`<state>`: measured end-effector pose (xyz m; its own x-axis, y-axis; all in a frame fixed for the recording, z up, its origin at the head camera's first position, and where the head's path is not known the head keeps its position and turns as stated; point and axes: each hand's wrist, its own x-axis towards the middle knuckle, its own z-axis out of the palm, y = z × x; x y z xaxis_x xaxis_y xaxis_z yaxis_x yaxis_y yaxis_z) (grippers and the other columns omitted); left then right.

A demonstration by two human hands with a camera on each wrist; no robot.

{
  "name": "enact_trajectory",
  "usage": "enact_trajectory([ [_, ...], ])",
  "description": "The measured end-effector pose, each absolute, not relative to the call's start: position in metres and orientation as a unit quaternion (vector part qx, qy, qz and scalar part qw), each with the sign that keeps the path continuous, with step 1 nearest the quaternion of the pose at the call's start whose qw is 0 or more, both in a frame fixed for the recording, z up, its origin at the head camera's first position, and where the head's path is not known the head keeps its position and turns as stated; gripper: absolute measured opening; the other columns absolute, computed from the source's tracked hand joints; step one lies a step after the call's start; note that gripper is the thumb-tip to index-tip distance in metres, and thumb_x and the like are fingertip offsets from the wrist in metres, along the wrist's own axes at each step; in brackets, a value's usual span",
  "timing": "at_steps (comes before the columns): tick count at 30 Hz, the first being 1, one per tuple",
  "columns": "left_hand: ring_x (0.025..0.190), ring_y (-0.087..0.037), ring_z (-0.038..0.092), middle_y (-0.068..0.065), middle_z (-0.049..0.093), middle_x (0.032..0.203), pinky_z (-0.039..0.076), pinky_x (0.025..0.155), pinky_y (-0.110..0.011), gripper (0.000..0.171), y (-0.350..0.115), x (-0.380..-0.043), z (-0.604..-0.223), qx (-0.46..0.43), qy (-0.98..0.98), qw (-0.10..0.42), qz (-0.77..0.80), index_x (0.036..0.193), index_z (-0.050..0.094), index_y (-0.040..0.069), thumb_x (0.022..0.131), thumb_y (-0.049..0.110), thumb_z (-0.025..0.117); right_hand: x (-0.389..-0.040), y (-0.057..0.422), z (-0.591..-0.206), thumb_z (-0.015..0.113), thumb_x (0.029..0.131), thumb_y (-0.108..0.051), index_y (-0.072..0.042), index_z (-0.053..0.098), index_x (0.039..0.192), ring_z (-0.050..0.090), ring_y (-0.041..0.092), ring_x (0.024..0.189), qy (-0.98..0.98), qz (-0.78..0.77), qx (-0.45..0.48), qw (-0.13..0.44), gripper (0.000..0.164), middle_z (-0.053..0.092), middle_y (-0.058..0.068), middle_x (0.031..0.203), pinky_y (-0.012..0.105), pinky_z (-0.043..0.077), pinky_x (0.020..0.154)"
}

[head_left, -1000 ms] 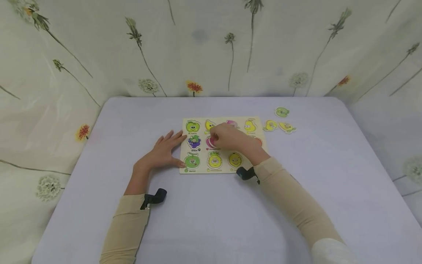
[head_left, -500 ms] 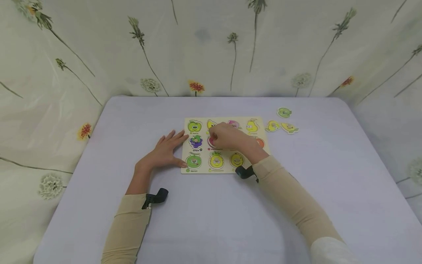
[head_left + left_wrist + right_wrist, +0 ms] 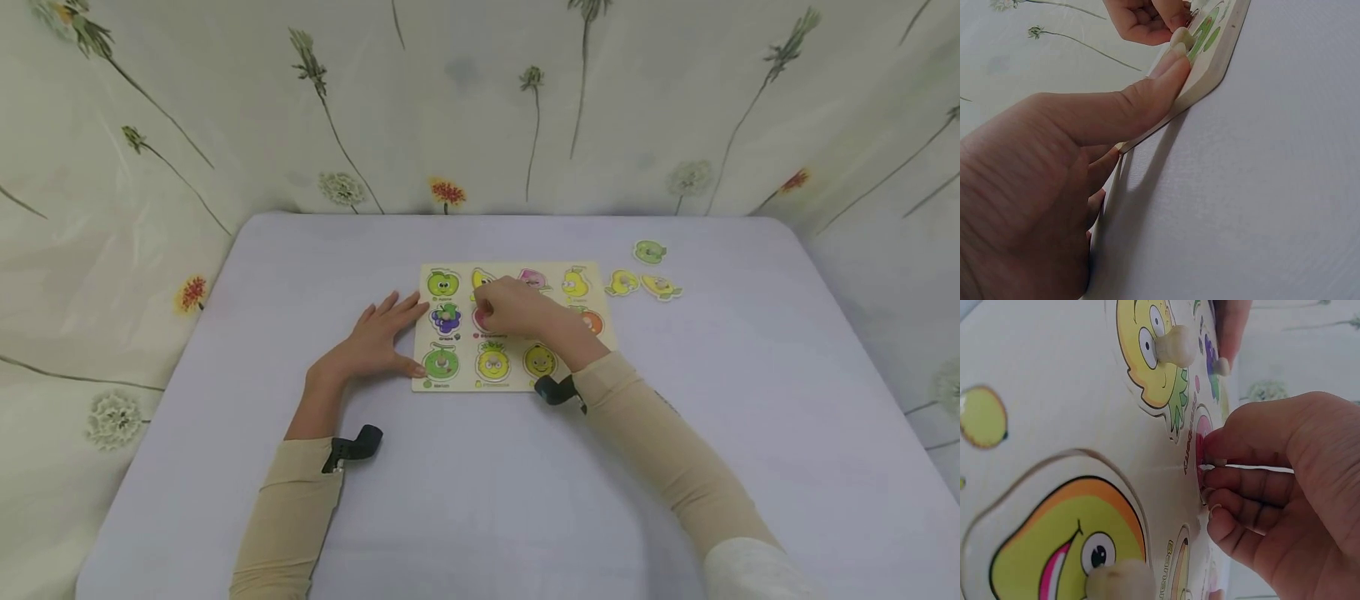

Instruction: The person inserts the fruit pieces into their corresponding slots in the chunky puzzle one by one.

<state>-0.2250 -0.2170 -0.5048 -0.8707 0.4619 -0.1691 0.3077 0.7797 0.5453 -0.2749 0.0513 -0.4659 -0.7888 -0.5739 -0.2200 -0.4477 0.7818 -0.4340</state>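
A wooden fruit puzzle board lies on the table. My right hand is over its middle row, fingertips pinching at the pink-red strawberry puzzle piece, which sits in its hollow; its knob is mostly hidden by the fingers. My left hand rests at the board's left side, fingers spread, thumb on the near left corner. In the left wrist view that thumb lies close to a wooden knob. Grape, melon and pineapple pieces sit in the board near the right hand.
Right of the board lie a green loose piece and two yellow ones, one rounded and one longer. White cloth covers the table. A flowered curtain hangs behind it.
The whole head view has shifted slightly. My right fingers stay at the strawberry piece with hardly any movement, and the left hand keeps its place on the board's edge.
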Motion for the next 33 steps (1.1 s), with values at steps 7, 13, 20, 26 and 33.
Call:
enact_trajectory([
  [7, 0.158, -0.028, -0.002, 0.003, 0.012, 0.169, -0.002, 0.126, -0.056, 0.111, -0.216, -0.225, -0.503, 0.205, 0.933, 0.153, 0.255, 0.159, 0.026, 0.023, 0.069, 0.050, 0.085, -0.275, 0.051, -0.466, 0.064, 0.091, -0.015, -0.012, 0.062, 0.093, 0.052, 0.017, 0.075, 0.927, -0.189, -0.268, 0.180, 0.003, 0.057, 0.004, 0.082, 0.027, 0.038, 0.063],
  [13, 0.158, -0.029, -0.001, 0.001, 0.013, 0.169, -0.002, 0.126, -0.057, 0.110, -0.214, -0.225, -0.500, 0.205, 0.931, 0.155, 0.258, 0.158, 0.027, 0.021, 0.070, 0.050, 0.085, -0.276, 0.053, -0.465, 0.063, 0.092, -0.016, -0.014, 0.061, 0.096, 0.052, 0.016, 0.075, 0.925, -0.188, -0.271, 0.190, 0.005, 0.057, 0.003, 0.083, 0.027, 0.038, 0.064],
  [20, 0.158, -0.029, -0.002, 0.001, 0.013, 0.169, -0.002, 0.126, -0.056, 0.110, -0.214, -0.224, -0.499, 0.204, 0.932, 0.156, 0.256, 0.159, 0.026, 0.022, 0.070, 0.050, 0.085, -0.277, 0.059, -0.465, 0.064, 0.091, -0.016, -0.015, 0.063, 0.093, 0.053, 0.017, 0.079, 0.922, -0.195, -0.280, 0.185, 0.002, 0.059, 0.003, 0.086, 0.028, 0.041, 0.066],
  [26, 0.158, -0.030, -0.001, 0.000, 0.014, 0.169, -0.002, 0.126, -0.057, 0.110, -0.214, -0.223, -0.497, 0.204, 0.931, 0.153, 0.260, 0.158, 0.027, 0.021, 0.069, 0.049, 0.086, -0.274, 0.067, -0.460, 0.063, 0.094, -0.020, -0.017, 0.065, 0.099, 0.056, 0.019, 0.088, 0.925, -0.200, -0.261, 0.191, 0.006, 0.063, 0.003, 0.095, 0.029, 0.045, 0.074],
  [33, 0.158, -0.030, -0.001, 0.001, 0.013, 0.169, -0.002, 0.126, -0.056, 0.110, -0.214, -0.222, -0.498, 0.203, 0.932, 0.152, 0.259, 0.159, 0.027, 0.021, 0.070, 0.049, 0.085, -0.276, 0.079, -0.459, 0.058, 0.089, -0.010, -0.016, 0.068, 0.101, 0.053, 0.022, 0.090, 0.937, -0.171, -0.253, 0.171, 0.017, 0.065, 0.003, 0.097, 0.032, 0.043, 0.078],
])
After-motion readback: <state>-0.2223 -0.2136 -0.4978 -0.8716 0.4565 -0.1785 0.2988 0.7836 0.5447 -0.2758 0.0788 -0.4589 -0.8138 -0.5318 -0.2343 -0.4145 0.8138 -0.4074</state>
